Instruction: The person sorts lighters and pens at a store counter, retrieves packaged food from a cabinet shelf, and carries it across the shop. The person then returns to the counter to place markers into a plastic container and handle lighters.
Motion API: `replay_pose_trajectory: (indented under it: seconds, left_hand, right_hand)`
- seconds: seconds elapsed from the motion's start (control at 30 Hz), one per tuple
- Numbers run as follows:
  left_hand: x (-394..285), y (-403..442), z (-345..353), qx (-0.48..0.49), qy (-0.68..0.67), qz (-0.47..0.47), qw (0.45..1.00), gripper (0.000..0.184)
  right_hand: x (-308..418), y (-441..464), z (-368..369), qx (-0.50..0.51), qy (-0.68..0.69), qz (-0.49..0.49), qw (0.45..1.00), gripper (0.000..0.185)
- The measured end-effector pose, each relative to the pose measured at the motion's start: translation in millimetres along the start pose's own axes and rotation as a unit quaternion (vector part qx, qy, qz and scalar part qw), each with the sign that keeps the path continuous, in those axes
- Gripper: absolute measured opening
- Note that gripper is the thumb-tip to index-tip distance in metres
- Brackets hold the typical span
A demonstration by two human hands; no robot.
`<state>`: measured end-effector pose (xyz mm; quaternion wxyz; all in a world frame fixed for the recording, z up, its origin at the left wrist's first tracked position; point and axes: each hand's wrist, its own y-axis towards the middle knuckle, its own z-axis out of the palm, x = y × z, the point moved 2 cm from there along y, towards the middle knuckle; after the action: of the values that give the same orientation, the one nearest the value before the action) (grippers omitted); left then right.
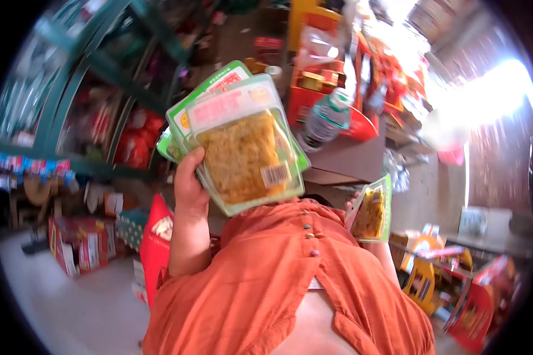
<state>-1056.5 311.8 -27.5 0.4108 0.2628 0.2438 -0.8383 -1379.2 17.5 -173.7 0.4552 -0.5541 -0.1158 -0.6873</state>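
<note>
Crowded storeroom clutter surrounds the person, with a green-framed cabinet (93, 56) on the left and strong light flooding in from the upper right. Red bags (139, 137) show through the cabinet's openings. Below it, a red carton (80, 244) sits on the pale floor (83, 310), and a taller red bag (156, 234) stands nearer the person. Ahead is a dark table (352, 157), which carries a clear bottle (326, 123) with a green cap, just beside a red tray (363, 123).

The person wears an orange shirt (278, 260) with buttons down the front. Raised before the chest, the left hand (190, 184) grips a fanned stack of flat packets by its left edge, thumb on the near face and the fingers hidden behind. The front packet (240, 157) holds yellowish-brown food behind clear plastic, with pink lettering along the top and a barcode (276, 174) low on the right; green-edged packets stick out behind it. How many there are cannot be told.

Lower, near the shirt's other side, the right hand (350, 202) holds a single green-edged packet (370, 214), tilted almost edge-on, its fingers mostly hidden.
</note>
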Motion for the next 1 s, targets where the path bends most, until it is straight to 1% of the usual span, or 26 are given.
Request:
replay_pose_trajectory:
  seconds: [0.03, 0.07, 0.1, 0.13, 0.2, 0.27, 0.3, 0.33, 0.4, 0.43, 0.47, 0.53, 0.6, 0.63, 0.67, 0.73, 0.77, 0.8, 0.87, 0.9, 1.0]
  left_hand:
    - [-4, -2, -11, -0.047, 0.030, 0.045, 0.997, 0.049]
    - [-9, -6, -18, -0.092, 0.060, 0.088, 0.990, 0.047]
    - [-11, -11, -21, -0.131, 0.064, 0.103, 0.984, 0.044]
    - [-13, -17, -24, -0.151, 0.062, 0.122, 0.979, 0.044]
    - [-11, -29, -29, -0.216, 0.081, 0.151, 0.961, 0.043]
    - [-11, -39, -30, -0.247, 0.079, 0.173, 0.950, 0.043]
    - [-11, -44, -30, -0.252, 0.072, 0.175, 0.949, 0.043]
    - [-11, -47, -30, -0.256, 0.065, 0.176, 0.948, 0.044]
    - [-11, -52, -33, -0.268, 0.076, 0.188, 0.942, 0.045]
    - [-11, -55, -34, -0.278, 0.094, 0.195, 0.936, 0.044]
    - [-11, -57, -34, -0.286, 0.113, 0.202, 0.930, 0.044]
    - [-13, -60, -28, -0.302, 0.130, 0.207, 0.922, 0.044]
    - [-14, -59, -27, -0.315, 0.144, 0.210, 0.914, 0.045]
    - [-14, -58, -31, -0.327, 0.155, 0.208, 0.909, 0.045]
    - [-15, -58, -35, -0.339, 0.164, 0.205, 0.903, 0.046]
    - [-19, -54, -41, -0.341, 0.149, 0.214, 0.903, 0.044]
    - [-21, -50, -45, -0.340, 0.135, 0.220, 0.904, 0.042]
    - [-24, -46, -51, -0.342, 0.133, 0.218, 0.904, 0.042]
    - [-35, -37, -68, -0.322, 0.117, 0.208, 0.916, 0.046]
    - [-40, -30, -76, -0.321, 0.114, 0.202, 0.918, 0.046]
    - [-59, -5, -107, -0.332, 0.132, 0.180, 0.917, 0.046]
  right_hand:
    - [-9, 11, -3, 0.000, 0.127, 0.072, 0.989, 0.022]
    - [-13, 26, -3, -0.008, 0.248, 0.147, 0.958, 0.019]
    - [24, 27, 30, -0.047, 0.193, 0.201, 0.959, 0.013]
    - [46, 31, 56, -0.076, 0.199, 0.222, 0.951, 0.008]
    - [68, 45, 77, 0.056, 0.082, 0.212, 0.972, 0.007]
    - [67, 66, 87, 0.161, 0.012, 0.224, 0.961, 0.009]
    - [62, 77, 98, 0.185, -0.025, 0.220, 0.958, 0.011]
    - [58, 85, 109, 0.237, -0.093, 0.205, 0.945, 0.012]
    - [65, 94, 142, 0.345, -0.251, 0.122, 0.896, 0.012]
    - [61, 98, 155, 0.369, -0.286, 0.116, 0.876, 0.013]
    - [58, 103, 168, 0.377, -0.286, 0.119, 0.873, 0.013]
    - [44, 114, 192, 0.375, -0.124, 0.227, 0.890, 0.013]
    - [23, 125, 208, 0.339, -0.072, 0.269, 0.898, 0.010]
    - [14, 132, 213, 0.340, -0.062, 0.287, 0.893, 0.010]
    - [9, 136, 217, 0.344, -0.062, 0.289, 0.891, 0.010]
    - [4, 142, 225, 0.318, -0.022, 0.310, 0.896, 0.010]
    - [-2, 147, 224, 0.328, 0.006, 0.316, 0.890, 0.010]
    - [0, 148, 230, 0.327, 0.005, 0.318, 0.890, 0.010]
    - [8, 148, 250, 0.299, 0.086, 0.320, 0.895, 0.014]
    - [4, 154, 261, 0.316, 0.135, 0.302, 0.889, 0.016]
    - [-2, 168, 296, 0.285, 0.173, 0.311, 0.890, 0.018]
